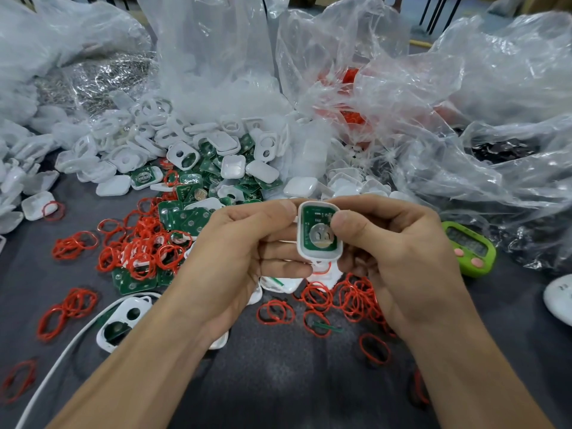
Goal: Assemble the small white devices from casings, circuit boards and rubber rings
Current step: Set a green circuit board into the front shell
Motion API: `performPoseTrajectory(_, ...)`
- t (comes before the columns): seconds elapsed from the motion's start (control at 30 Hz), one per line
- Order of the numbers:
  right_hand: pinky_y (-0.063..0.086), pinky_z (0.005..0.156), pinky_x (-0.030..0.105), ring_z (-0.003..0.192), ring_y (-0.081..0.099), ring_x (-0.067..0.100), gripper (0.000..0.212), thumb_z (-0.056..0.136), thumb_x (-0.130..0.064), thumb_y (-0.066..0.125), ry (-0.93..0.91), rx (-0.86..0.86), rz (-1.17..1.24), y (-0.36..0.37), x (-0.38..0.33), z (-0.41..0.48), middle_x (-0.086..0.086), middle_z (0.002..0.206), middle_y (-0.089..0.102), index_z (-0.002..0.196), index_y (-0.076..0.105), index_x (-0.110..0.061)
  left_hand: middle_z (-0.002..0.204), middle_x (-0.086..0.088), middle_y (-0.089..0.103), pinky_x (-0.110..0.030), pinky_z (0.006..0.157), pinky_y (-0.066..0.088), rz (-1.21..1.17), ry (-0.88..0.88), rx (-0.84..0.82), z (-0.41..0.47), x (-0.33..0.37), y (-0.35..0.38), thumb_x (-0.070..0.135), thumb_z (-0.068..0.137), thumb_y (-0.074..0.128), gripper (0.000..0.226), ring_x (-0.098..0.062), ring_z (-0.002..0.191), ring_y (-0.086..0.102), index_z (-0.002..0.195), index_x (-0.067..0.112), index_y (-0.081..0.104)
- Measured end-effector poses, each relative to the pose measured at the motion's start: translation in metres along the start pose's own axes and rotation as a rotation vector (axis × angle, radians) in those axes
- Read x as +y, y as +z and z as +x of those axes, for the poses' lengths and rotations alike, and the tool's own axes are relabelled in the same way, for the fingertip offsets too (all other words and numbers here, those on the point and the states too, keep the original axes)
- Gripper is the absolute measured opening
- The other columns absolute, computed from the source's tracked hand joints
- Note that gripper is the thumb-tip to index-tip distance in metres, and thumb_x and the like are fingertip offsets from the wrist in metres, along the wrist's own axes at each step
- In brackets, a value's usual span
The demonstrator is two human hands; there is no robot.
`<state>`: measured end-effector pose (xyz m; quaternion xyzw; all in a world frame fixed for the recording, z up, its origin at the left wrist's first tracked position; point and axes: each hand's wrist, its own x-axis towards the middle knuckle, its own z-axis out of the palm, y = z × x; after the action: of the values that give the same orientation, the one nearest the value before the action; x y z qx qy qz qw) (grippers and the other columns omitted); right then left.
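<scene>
Both hands hold one white casing [301,243] upright in mid-air, with a green circuit board [311,218] and its round metal battery clip seated inside. My left hand [247,243] grips the casing's left edge, thumb at its top corner. My right hand [393,243] grips the right side, its thumb pressing on the board. Beneath the hands lie white casings with a red ring [322,270]. A heap of loose white casings [216,144], green boards [182,218] and red rubber rings [145,252] covers the dark table behind and to the left.
Large clear plastic bags [433,119] of parts crowd the back and right. A green timer [470,249] sits right of my hands. A two-holed casing [120,323] and a white cable [62,357] lie front left. Dark table surface [278,382] lies below my arms.
</scene>
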<state>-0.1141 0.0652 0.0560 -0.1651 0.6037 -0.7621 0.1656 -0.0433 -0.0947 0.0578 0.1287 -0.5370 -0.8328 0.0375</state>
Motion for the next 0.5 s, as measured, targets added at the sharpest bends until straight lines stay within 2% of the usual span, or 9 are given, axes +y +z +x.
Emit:
performPoseTrajectory(0.13, 0.039, 0.041, 0.023, 0.044, 0.053, 0.017, 0.011, 0.076, -0.013, 0.074, -0.012, 0.006, 0.01, 0.0005, 0.0015, 0.0013, 0.013, 0.061, 0.069, 0.079, 0.084, -0.018, 0.091, -0.017, 0.079, -0.022, 0.053, 0.06, 0.012, 0.011, -0.018, 0.0011, 0.0007, -0.0008, 0.023, 0.08, 0.074, 0.025, -0.018, 0.066, 0.076, 0.1, 0.009, 0.082)
performPoseTrajectory(0.23, 0.041, 0.043, 0.021, 0.045, 0.055, 0.017, 0.013, 0.077, -0.013, 0.073, -0.032, 0.01, -0.01, 0.0002, 0.0028, 0.0019, 0.012, 0.062, 0.07, 0.079, 0.084, -0.02, 0.092, -0.018, 0.079, -0.022, 0.055, 0.06, 0.029, 0.01, 0.008, 0.0014, 0.0004, -0.0017, 0.025, 0.076, 0.069, 0.033, -0.019, 0.069, 0.077, 0.103, 0.009, 0.082)
performPoseTrajectory(0.33, 0.042, 0.044, 0.02, 0.047, 0.056, 0.018, 0.013, 0.078, -0.013, 0.074, -0.043, 0.019, -0.031, 0.0008, 0.0048, 0.0028, 0.012, 0.064, 0.072, 0.08, 0.084, -0.021, 0.094, -0.02, 0.078, -0.023, 0.056, 0.06, 0.028, 0.009, 0.002, 0.0026, -0.0004, -0.0024, 0.019, 0.082, 0.074, 0.026, -0.021, 0.072, 0.077, 0.104, 0.008, 0.081)
performPoseTrajectory(0.4, 0.042, 0.044, 0.021, 0.048, 0.058, 0.018, 0.013, 0.078, -0.014, 0.074, -0.043, 0.033, -0.045, 0.0011, 0.0065, 0.0038, 0.012, 0.065, 0.072, 0.081, 0.084, -0.021, 0.096, -0.02, 0.078, -0.024, 0.056, 0.061, 0.033, 0.006, 0.001, 0.003, -0.0005, -0.004, 0.018, 0.082, 0.066, 0.027, -0.022, 0.073, 0.077, 0.102, 0.01, 0.082)
performPoseTrajectory(0.5, 0.043, 0.046, 0.021, 0.051, 0.059, 0.019, 0.013, 0.079, -0.015, 0.074, -0.045, 0.053, -0.058, -0.0001, 0.0075, 0.0039, 0.012, 0.067, 0.073, 0.082, 0.084, -0.021, 0.097, -0.018, 0.079, -0.024, 0.058, 0.061, 0.08, 0.029, -0.025, 0.0025, -0.0002, -0.0049, 0.012, 0.072, 0.067, 0.035, -0.021, 0.076, 0.077, 0.103, 0.013, 0.082)
